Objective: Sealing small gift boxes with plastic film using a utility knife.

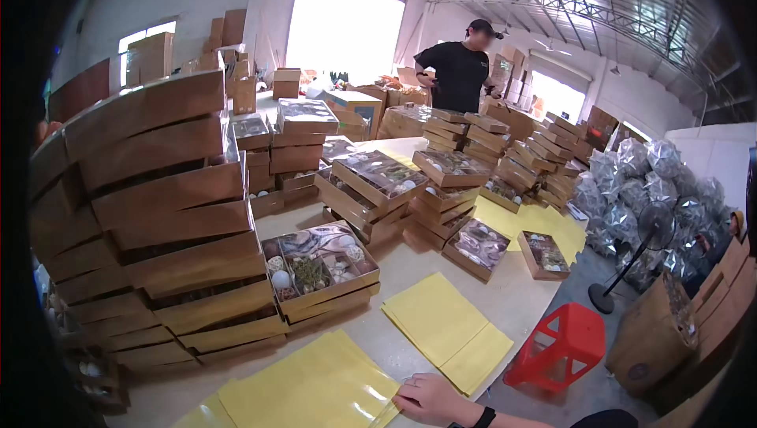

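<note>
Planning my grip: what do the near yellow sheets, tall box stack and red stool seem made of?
Yellow sheets: paper or thin plastic, glossy with bright glare streaks; can't tell which.
Box stack: likely cardboard, low-sheen brown, plain flat walls.
Red stool: probably moulded plastic, smooth, evenly coloured, cut-out sides.

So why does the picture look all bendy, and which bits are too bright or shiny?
In the head view, the wide fisheye lens bends straight edges, and the corners go black; in the head view, the big opening at the back glows plain white; also in the head view, glare streaks the yellow sheets beside the right hand, and the silvery bundles glint.
</note>
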{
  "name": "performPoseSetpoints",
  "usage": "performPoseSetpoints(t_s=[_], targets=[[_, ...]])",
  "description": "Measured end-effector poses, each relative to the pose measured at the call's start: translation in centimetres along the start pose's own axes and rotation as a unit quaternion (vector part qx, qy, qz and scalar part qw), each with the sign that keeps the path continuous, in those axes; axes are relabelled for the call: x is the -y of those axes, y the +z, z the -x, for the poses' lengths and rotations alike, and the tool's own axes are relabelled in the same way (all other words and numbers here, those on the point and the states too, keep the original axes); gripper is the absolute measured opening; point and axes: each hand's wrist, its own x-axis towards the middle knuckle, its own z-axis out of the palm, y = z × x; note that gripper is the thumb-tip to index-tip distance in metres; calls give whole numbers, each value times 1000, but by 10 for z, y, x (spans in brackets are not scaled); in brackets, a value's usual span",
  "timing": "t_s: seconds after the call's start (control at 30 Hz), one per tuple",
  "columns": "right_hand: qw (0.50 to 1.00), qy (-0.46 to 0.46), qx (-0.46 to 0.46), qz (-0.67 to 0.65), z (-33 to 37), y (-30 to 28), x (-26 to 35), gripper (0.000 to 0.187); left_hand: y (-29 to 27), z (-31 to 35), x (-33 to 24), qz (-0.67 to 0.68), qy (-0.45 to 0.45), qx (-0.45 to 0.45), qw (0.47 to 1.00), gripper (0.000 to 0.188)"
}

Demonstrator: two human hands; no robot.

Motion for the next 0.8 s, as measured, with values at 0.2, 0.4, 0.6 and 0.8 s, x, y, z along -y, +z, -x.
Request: performPoseSetpoints(t_s=[0.2,0.4,0.6,0.8], targets=[[1000,-3,10,-4,-3,3,-2,14,-6,-3,2,28,-13,17,999,27],[1000,4,23,-12,-5,3,-1,15,-6,-3,-1,53,-31,18,998,27],[1000,-8,24,3,-4,5,-2,16,2,-3,-20,69,-58,8,996,29],[1000,3,23,16,-3,6,5,16,5,-4,-32,171,-63,5,983,30]])
